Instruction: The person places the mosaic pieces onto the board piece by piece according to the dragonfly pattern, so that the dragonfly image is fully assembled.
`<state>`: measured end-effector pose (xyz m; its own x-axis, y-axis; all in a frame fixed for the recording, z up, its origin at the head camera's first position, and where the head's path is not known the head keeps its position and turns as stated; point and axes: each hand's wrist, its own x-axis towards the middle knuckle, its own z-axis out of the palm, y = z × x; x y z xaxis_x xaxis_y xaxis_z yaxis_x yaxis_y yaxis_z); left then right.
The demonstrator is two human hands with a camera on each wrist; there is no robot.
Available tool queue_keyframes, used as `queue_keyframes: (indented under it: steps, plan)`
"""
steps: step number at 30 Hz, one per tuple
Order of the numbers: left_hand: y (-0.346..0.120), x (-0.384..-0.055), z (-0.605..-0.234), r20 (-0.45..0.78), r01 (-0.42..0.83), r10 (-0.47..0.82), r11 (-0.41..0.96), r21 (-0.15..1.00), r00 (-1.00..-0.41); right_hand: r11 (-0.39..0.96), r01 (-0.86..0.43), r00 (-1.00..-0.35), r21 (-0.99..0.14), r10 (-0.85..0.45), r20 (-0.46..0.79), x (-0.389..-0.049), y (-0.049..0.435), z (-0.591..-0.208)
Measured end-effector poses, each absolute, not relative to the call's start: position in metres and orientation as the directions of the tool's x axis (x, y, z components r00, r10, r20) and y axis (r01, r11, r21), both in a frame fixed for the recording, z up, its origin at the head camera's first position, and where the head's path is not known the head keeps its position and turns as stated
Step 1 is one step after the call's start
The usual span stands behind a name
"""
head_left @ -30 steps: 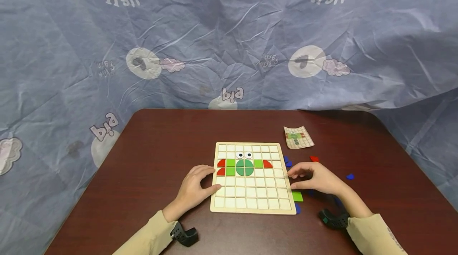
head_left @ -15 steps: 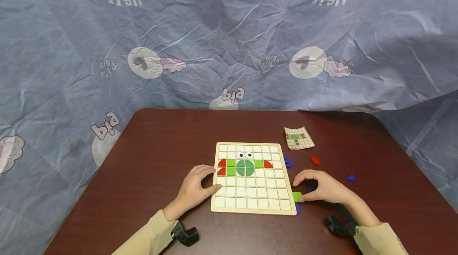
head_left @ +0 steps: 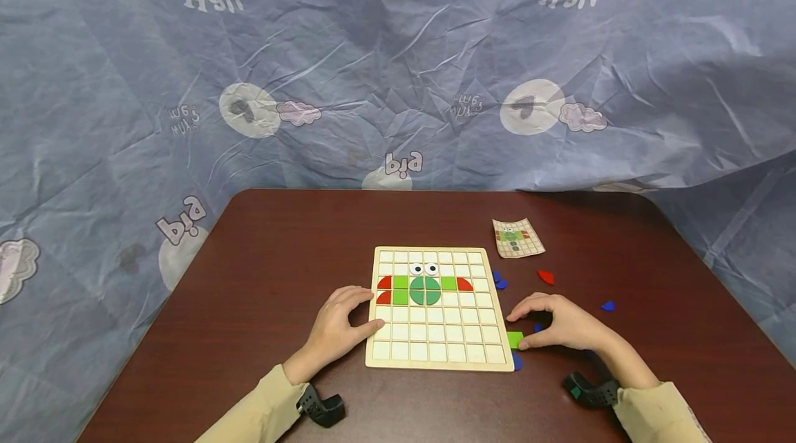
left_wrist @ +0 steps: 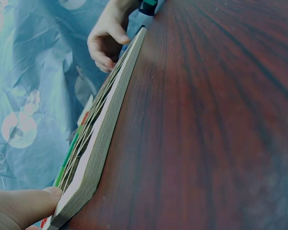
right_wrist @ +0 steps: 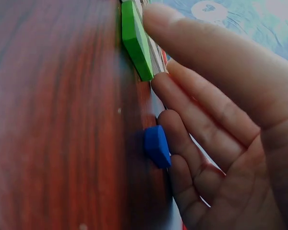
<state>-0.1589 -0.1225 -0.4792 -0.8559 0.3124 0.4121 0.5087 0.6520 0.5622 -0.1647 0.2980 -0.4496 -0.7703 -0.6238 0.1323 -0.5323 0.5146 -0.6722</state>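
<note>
My left hand [head_left: 337, 324] rests at the left edge of a square wooden grid board [head_left: 435, 355]. Its thumb lies on the rim, also seen in the left wrist view, and its other fingertips touch the same edge higher up. Green squares, red and dark green quarter-circle pieces and two eye pieces fill some cells. At the board's right side my right hand [head_left: 562, 323] has thumb and fingers spread apart. Its thumb tip is right at a bright green square tile [head_left: 515, 340] lying beside the board. A small blue piece [right_wrist: 157, 146] lies under the fingers in the right wrist view.
A picture card [head_left: 519, 239] of a gridded figure lies behind the board to the right. Loose blue pieces [head_left: 499, 280], a red piece [head_left: 546, 278] and another blue piece [head_left: 608, 306] lie around the right hand. A blue printed cloth [head_left: 398, 83] hangs behind the brown table [head_left: 298, 236].
My right hand has moved right and nearer to me, from the board's right edge to the green square tile, uncovering the red piece. The left hand and board stay put.
</note>
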Motion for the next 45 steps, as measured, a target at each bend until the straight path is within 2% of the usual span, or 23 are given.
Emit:
queue_keyframes:
  steps: [22,32,45]
  plan:
    - [-0.121,-0.158,-0.477,0.400,0.499,0.310,0.653,0.569,-0.862,0.440,-0.531,-0.737,-0.724,-0.661,0.139,-0.166,0.296,-0.446]
    - [-0.121,-0.158,-0.477,0.399,0.496,0.308,0.655,0.569,-0.864,0.561,-0.412,-0.824,-0.718,-0.566,0.030,-0.170,0.290,-0.438]
    - [-0.122,-0.158,-0.477,0.412,0.508,0.310,0.646,0.570,-0.857,0.580,-0.428,-0.834,-0.693,-0.549,0.056,-0.184,0.279,-0.428]
